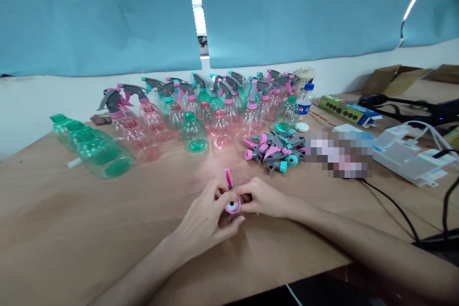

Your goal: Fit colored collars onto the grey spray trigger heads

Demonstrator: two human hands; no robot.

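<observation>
While both hands meet between the tabletop's [150,196] front edge and the rows of bottles [205,114] along its back edge, the piece being worked is a single pink-and-grey spray head [233,207], raised off the surface. Its collar faces the wearer and shows a white insert with a dark hole; a pink part projects toward the back edge.

Left hand [210,213]: pinching the collar, one digit over its upper rim, others extended below. Right hand [263,198]: bent in from the side, apparently pinching the grey body; fingertips partly hidden, exact contact unclear.

Handling notes (judgement): let the left grip steady the collar and the right make small corrections; two firm pulls at once would likely twist the piece. Keep the mouth facing up the line of sight, so the insert's seating can be checked. Digits best kept off the hole. Pile of loose spray heads [276,149] lies toward the right edge, well apart from the working spot.
</observation>
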